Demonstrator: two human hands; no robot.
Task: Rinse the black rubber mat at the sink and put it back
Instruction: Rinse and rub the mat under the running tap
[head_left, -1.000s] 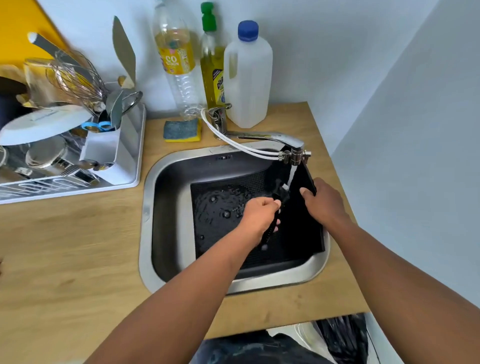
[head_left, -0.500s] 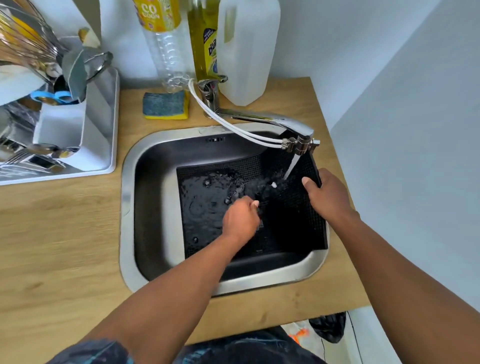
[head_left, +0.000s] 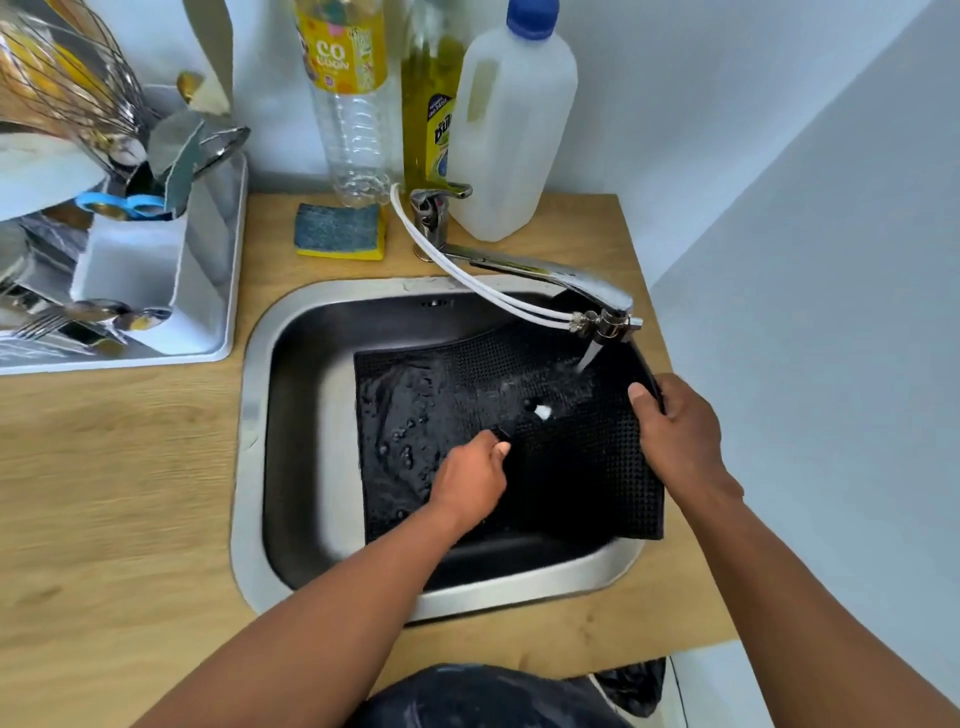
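Note:
The black rubber mat (head_left: 576, 467) lies spread in the steel sink (head_left: 254, 415), its right side raised against the sink's right wall. Water runs from the tap (head_left: 582, 280) onto the mat's upper middle. My right hand (head_left: 675, 436) grips the mat's upper right edge, thumb on its face. My left hand (head_left: 475, 478) is curled near the mat's middle and seems to pinch a small dark bit of it; what lies under the fingers is hidden. The mat's left half is wet and shiny.
A white dish rack (head_left: 171, 291) with cutlery, a whisk and blue scissors stands left of the sink. Behind the sink sit a sponge (head_left: 340, 231), a clear bottle (head_left: 348, 104), a yellow soap bottle (head_left: 431, 114) and a white jug (head_left: 511, 130). A wall closes the right side.
The mat, lifted and folded under the tap a second ago, now lies spread flatter in the sink. My left hand moved down and left along it; my right hand kept its grip.

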